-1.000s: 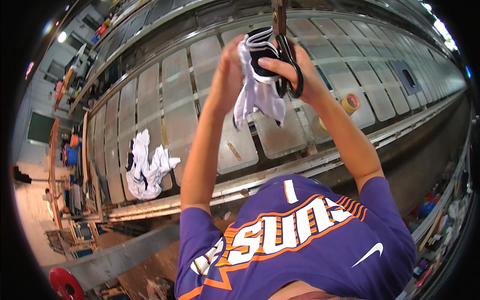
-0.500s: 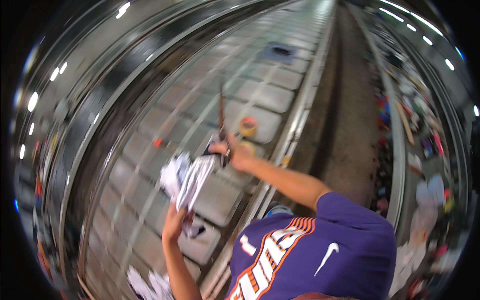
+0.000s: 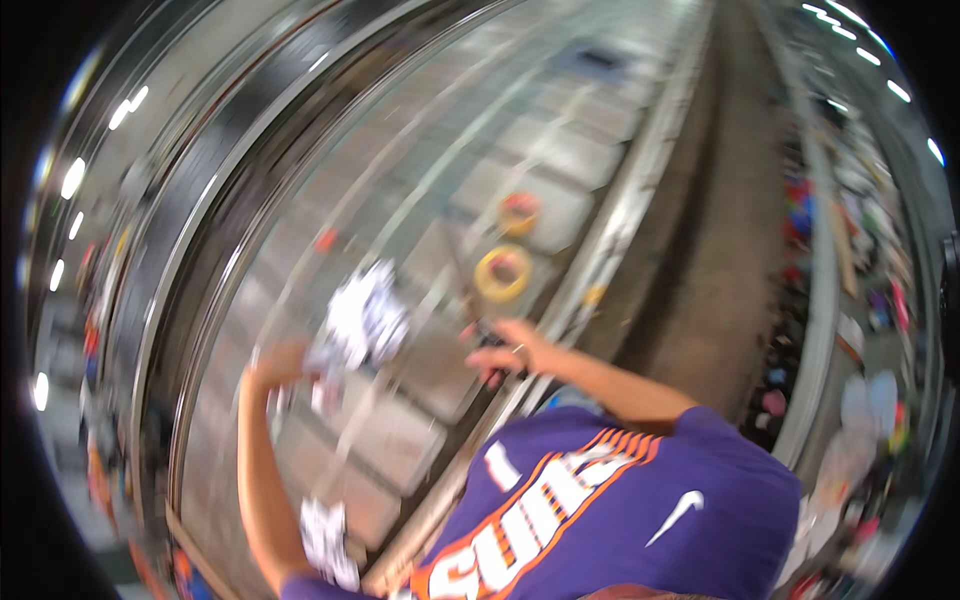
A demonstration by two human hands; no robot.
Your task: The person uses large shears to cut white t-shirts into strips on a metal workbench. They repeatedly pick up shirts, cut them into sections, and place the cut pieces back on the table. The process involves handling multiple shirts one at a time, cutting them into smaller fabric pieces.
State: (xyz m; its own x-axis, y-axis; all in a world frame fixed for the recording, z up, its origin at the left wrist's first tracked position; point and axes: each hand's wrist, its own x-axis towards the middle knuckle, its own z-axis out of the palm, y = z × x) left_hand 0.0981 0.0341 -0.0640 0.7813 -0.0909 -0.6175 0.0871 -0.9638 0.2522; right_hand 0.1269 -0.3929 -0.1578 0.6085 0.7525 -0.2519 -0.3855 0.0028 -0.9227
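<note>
The white cloth [image 3: 368, 312] lies in a loose heap on the table [image 3: 400, 440], left of the scissors [image 3: 471, 298]. A stray fold could get nicked if the blades swing toward it, and the heap could spread if the left hand [image 3: 285, 362] snags an edge. That hand is at the heap's near-left side, too blurred to tell whether its fingers grasp cloth or only brush it. The right hand [image 3: 508, 350] is curled around the scissors' handles, blades pointing away from the body; how far they part is unclear. A careless turn could knock the yellow roll [image 3: 503, 294] beside them. Farther off sits an orange roll [image 3: 520, 222]; nearer the body, another white pile [image 3: 326, 545].
</note>
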